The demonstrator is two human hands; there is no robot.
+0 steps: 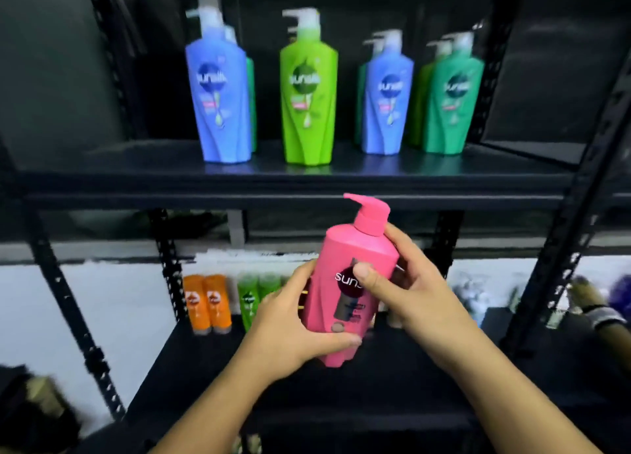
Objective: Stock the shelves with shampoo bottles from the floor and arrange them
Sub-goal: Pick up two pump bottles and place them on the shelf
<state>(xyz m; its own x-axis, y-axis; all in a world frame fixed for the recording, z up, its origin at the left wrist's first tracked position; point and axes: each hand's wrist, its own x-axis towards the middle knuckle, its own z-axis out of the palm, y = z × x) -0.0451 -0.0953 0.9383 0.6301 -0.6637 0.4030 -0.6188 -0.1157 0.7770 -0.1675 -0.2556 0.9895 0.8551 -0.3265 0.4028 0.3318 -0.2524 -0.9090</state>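
pink bottle (348,293) | gripped, both hands' fingers (367,274) | label seemingly forward

Both hands, left hand (286,320) and right hand (406,283), hold a pink pump bottle (348,283) below the upper shelf (136,177).

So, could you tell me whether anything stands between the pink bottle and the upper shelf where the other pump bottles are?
Nothing visible does. Both hands hold the pink bottle below the upper shelf, whose front strip is bare, with open gaps between the blue bottle and the lime bottle.
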